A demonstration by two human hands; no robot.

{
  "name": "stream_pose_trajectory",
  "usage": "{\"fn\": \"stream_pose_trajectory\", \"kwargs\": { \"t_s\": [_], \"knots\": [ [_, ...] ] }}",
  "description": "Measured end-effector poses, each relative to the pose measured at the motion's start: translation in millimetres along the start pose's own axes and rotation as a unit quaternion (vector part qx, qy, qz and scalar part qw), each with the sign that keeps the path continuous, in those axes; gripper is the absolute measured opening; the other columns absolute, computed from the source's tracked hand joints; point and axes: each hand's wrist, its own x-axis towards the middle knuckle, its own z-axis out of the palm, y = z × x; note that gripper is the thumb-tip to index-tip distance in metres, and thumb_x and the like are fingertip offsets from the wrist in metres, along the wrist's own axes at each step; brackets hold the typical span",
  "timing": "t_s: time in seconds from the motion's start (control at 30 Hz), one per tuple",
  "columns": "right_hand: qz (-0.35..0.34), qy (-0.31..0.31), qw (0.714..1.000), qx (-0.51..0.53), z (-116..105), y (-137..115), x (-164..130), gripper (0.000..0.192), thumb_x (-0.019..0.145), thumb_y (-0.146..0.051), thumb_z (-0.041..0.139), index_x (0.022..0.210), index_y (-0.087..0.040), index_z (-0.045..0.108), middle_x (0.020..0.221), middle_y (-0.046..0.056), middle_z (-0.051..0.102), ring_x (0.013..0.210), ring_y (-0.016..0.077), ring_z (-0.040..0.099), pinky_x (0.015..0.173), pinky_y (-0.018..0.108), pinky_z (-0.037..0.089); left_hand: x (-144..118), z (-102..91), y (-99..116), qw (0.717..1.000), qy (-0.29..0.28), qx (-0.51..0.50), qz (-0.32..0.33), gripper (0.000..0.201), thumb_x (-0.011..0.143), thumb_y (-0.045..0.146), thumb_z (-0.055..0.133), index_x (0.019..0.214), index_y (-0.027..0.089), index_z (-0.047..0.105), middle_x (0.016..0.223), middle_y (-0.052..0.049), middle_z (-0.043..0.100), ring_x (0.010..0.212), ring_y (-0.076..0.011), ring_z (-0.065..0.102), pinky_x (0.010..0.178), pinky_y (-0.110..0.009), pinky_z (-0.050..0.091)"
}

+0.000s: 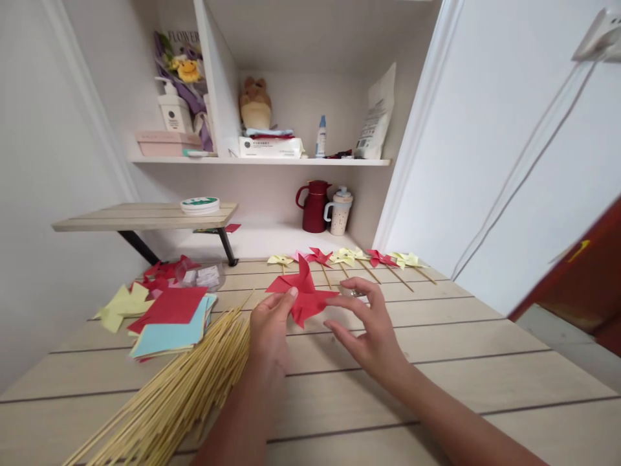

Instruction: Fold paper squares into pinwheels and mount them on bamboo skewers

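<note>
Pale wood-plank counter [436, 362] with dark seams running across it. On the left there's a big loose bundle of bamboo skewers [174, 388] fanning toward the near edge, and just beyond it a stack of square paper sheets [172, 320], red on top with light blue under it. Some yellow cut pieces [121, 304] and red folded bits [165, 270] sit further left, next to a small clear packet [206, 277]. Along the back there's a row of finished pinwheels on sticks [359, 260], red and yellow alternating. A low wooden riser shelf [145, 217] stands at the back left with a round tin [200, 205] on it.
</note>
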Motion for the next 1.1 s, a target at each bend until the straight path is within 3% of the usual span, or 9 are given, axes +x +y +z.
{"fn": "stream_pose_trajectory", "kwargs": {
  "t_s": [0.2,0.3,0.63,1.1],
  "knots": [
    [-0.035,-0.003,0.996,-0.087,6.4,-0.1,-4.3,0.017,0.083,-0.033,0.073,0.1,-0.034,0.074,0.109,0.007,0.055,0.109,0.0294,0.054,0.097,0.051,0.037,-5.9,4.0,-4.4,1.0,-0.007,0.011,-0.017,0.03,0.054,0.034,0.087,0.068,0.013,0.07,0.064,-0.002,0.069,0.059,-0.0117,0.058,0.061,-0.024,0.045],
    [-0.001,0.008,0.998,-0.061,6.2,-1.4,-2.5,0.005,0.085,-0.032,0.07,0.086,-0.031,0.076,0.106,0.007,0.054,0.106,0.0288,0.054,0.095,0.051,0.038,-10.2,7.4,-5.3,0.999,-0.017,0.022,-0.021,0.03,0.054,0.035,0.087,0.068,0.013,0.071,0.066,-0.003,0.07,0.061,-0.0128,0.06,0.063,-0.025,0.046],
    [0.165,-0.01,0.982,0.091,5.1,-7.4,6.6,0.017,0.084,-0.037,0.069,0.072,-0.024,0.07,0.107,0.008,0.053,0.11,0.0283,0.052,0.1,0.049,0.038,-14.6,9.6,-5.6,0.998,-0.002,0.059,0.002,0.026,0.058,0.033,0.085,0.069,0.015,0.071,0.068,-0.003,0.071,0.065,-0.0137,0.061,0.065,-0.025,0.047],
    [0.218,-0.006,0.965,0.145,4.1,-6.2,11.1,0.019,0.078,-0.032,0.073,0.063,-0.022,0.066,0.106,0.007,0.054,0.107,0.0257,0.055,0.098,0.043,0.04,-17.5,14.8,-6.9,0.996,-0.007,0.087,0.014,0.025,0.058,0.034,0.084,0.067,0.014,0.073,0.067,-0.006,0.072,0.065,-0.0163,0.063,0.065,-0.027,0.048]
  ]
}}
